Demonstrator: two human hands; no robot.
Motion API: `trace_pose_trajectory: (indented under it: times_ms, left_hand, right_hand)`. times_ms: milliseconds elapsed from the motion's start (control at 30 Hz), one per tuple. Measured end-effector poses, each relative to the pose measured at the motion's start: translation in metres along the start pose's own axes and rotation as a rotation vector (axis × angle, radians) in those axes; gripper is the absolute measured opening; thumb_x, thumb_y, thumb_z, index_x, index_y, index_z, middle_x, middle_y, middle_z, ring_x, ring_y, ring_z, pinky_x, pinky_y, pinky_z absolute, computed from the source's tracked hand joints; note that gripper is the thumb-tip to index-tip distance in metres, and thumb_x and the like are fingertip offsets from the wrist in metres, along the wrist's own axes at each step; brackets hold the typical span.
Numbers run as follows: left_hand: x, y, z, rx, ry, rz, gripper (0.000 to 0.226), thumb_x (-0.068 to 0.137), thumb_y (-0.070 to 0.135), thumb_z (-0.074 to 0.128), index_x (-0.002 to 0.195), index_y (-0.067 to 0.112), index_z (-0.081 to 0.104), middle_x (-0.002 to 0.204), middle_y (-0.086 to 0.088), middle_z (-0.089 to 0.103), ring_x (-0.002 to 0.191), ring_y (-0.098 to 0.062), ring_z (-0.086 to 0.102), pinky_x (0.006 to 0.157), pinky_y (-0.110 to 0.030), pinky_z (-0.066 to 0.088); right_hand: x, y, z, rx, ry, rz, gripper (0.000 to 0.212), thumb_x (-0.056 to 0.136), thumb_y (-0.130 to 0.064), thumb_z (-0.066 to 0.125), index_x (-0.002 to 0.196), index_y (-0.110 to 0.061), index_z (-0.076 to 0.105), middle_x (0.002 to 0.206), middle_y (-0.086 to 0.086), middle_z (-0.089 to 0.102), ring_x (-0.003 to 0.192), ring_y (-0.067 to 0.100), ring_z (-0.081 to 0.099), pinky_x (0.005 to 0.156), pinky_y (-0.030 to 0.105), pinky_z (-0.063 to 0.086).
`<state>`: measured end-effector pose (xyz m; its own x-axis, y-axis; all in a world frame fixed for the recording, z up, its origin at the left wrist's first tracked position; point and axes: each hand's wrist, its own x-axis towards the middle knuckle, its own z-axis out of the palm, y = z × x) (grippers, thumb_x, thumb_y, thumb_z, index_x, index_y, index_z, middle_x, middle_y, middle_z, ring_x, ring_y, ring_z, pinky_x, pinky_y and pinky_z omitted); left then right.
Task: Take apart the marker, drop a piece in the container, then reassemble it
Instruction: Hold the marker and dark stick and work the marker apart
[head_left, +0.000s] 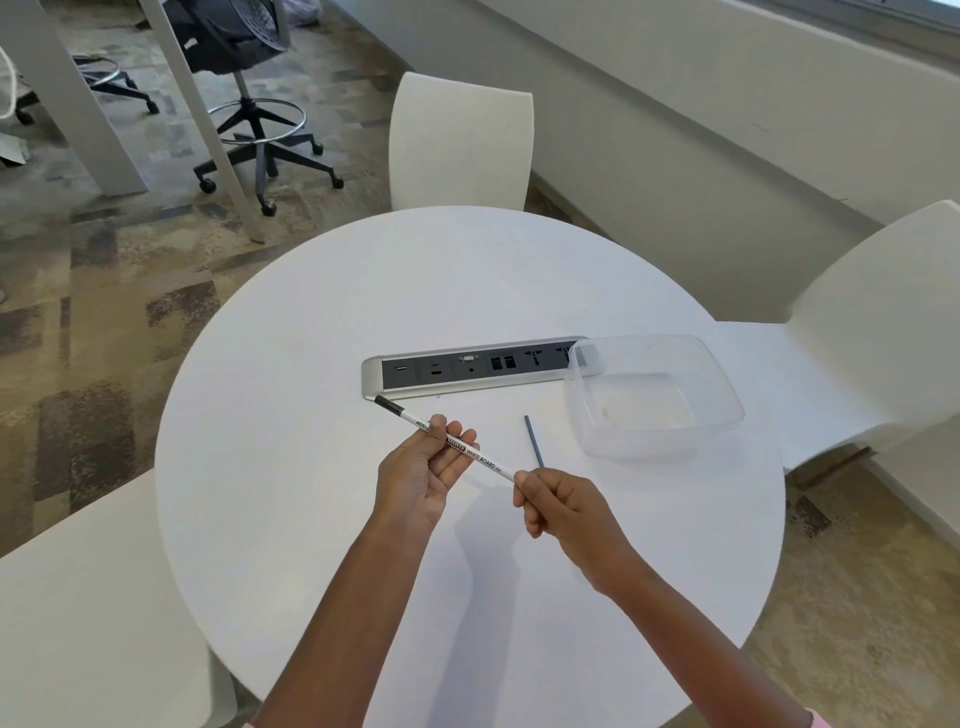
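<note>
a: we take the power strip (475, 366), recessed in the round white table (311, 519), as our reference. where do we find the marker (470, 451)?

b: we see it held above the table, on the near side of the power strip. it lies tilted, its black capped end close to the strip's near-left corner, its white barrel running down and to the right. the print on the barrel reads "white board".

a: state of the left hand (423, 475)?

b: we note it palm up under the middle of the barrel. the fingertips (452, 431) curl over the barrel and pinch it against the thumb.

a: and the right hand (558, 506)?

b: we see it closed in a loose fist on the barrel's near end, fingers pressed together around it. we cannot tell whether an end piece sits inside that grip.

a: other parts?

b: a thin grey rod (534, 441) lies flat on the table, near the strip's right half on its near side, just above the right hand and apart from it. the clear plastic container (722, 395) stands at the strip's right end, its far-left corner overlapping the strip. we see a whitish smear on its floor.
</note>
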<state>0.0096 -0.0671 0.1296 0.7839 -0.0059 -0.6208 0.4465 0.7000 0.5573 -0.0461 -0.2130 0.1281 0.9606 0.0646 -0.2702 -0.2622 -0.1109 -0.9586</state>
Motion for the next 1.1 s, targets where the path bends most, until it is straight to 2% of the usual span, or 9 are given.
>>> trace_pose_trajectory:
  times_ms: [167, 267, 400, 533, 633, 700, 800, 967, 1100]
  left_hand:
    - [0.002, 0.0, 0.0, -0.012, 0.006, -0.027, 0.017, 0.089, 0.002, 0.053, 0.073, 0.002, 0.059, 0.048, -0.003, 0.067, 0.048, -0.017, 0.068, 0.073, -0.04, 0.049]
    - [0.002, -0.002, -0.001, -0.008, 0.027, -0.044, 0.017, 0.089, 0.003, 0.053, 0.073, 0.002, 0.058, 0.047, -0.003, 0.067, 0.047, -0.017, 0.068, 0.078, -0.04, 0.047]
    - [0.002, -0.006, -0.003, -0.006, 0.059, -0.058, 0.016, 0.088, 0.004, 0.055, 0.073, 0.001, 0.058, 0.047, -0.004, 0.067, 0.045, -0.017, 0.067, 0.08, -0.041, 0.047]
    - [0.0, -0.008, -0.001, -0.002, 0.064, -0.047, 0.016, 0.088, 0.004, 0.055, 0.072, 0.001, 0.058, 0.063, -0.01, 0.066, 0.045, -0.017, 0.067, 0.072, -0.037, 0.057]
    - [-0.002, -0.009, 0.004, -0.01, 0.007, 0.026, 0.014, 0.088, 0.006, 0.056, 0.075, 0.003, 0.06, 0.067, -0.008, 0.067, 0.051, -0.015, 0.069, 0.054, -0.026, 0.059]
    - [-0.004, -0.009, 0.008, 0.003, -0.084, 0.088, 0.011, 0.089, 0.01, 0.055, 0.081, 0.006, 0.061, 0.061, -0.003, 0.071, 0.059, -0.013, 0.071, 0.057, -0.023, 0.059]
    - [-0.008, -0.012, 0.011, 0.07, -0.237, 0.109, 0.015, 0.092, 0.01, 0.047, 0.093, 0.009, 0.062, 0.07, 0.0, 0.075, 0.072, -0.012, 0.072, 0.066, -0.022, 0.059]
    - [-0.018, -0.029, 0.01, 0.148, -0.397, -0.006, 0.019, 0.095, 0.01, 0.041, 0.103, 0.011, 0.058, 0.077, -0.001, 0.074, 0.058, -0.013, 0.063, 0.047, -0.022, 0.049]
    - [-0.019, -0.029, 0.009, 0.12, -0.339, 0.041, 0.017, 0.093, 0.002, 0.042, 0.093, 0.007, 0.058, 0.064, 0.001, 0.072, 0.067, -0.012, 0.07, 0.055, -0.019, 0.055]
  right_hand:
    - [-0.003, 0.006, -0.005, -0.311, 0.067, -0.229, 0.031, 0.092, -0.019, 0.052, 0.062, -0.027, 0.055, 0.051, -0.013, 0.053, 0.053, 0.004, 0.048, 0.053, 0.01, 0.038]
    - [-0.002, 0.008, -0.009, -0.64, 0.05, -0.374, 0.023, 0.094, -0.024, 0.048, 0.076, -0.014, 0.059, 0.065, -0.003, 0.05, 0.065, 0.014, 0.045, 0.06, 0.018, 0.036]
    - [0.001, 0.01, -0.017, -1.086, 0.092, -0.76, 0.049, 0.097, -0.032, 0.029, 0.073, -0.005, 0.061, 0.059, 0.007, 0.053, 0.054, 0.02, 0.046, 0.048, 0.025, 0.038]
    - [0.007, 0.018, -0.025, -1.277, 0.157, -0.946, 0.039, 0.096, -0.022, 0.038, 0.071, -0.007, 0.064, 0.056, 0.004, 0.055, 0.049, 0.021, 0.048, 0.045, 0.027, 0.042]
    - [0.007, 0.019, -0.02, -1.054, 0.215, -0.766, 0.029, 0.092, -0.022, 0.046, 0.073, -0.006, 0.063, 0.058, 0.007, 0.056, 0.055, 0.017, 0.048, 0.051, 0.022, 0.039]
    - [0.004, 0.016, -0.014, -0.722, 0.216, -0.561, 0.018, 0.09, -0.018, 0.052, 0.075, -0.013, 0.061, 0.062, 0.003, 0.058, 0.061, 0.012, 0.05, 0.057, 0.018, 0.038]
    - [0.002, 0.011, -0.004, -0.364, 0.189, -0.287, 0.03, 0.09, -0.014, 0.055, 0.065, -0.031, 0.057, 0.057, -0.009, 0.059, 0.058, 0.003, 0.058, 0.058, 0.009, 0.043]
    - [0.008, -0.005, 0.003, 0.135, -0.018, 0.015, 0.037, 0.093, -0.015, 0.047, 0.06, -0.018, 0.062, 0.047, -0.008, 0.058, 0.048, 0.006, 0.055, 0.051, 0.014, 0.047]
    - [0.009, -0.004, 0.003, 0.259, -0.058, 0.07, 0.033, 0.093, -0.016, 0.047, 0.064, -0.013, 0.064, 0.048, -0.008, 0.058, 0.047, 0.005, 0.055, 0.051, 0.014, 0.048]
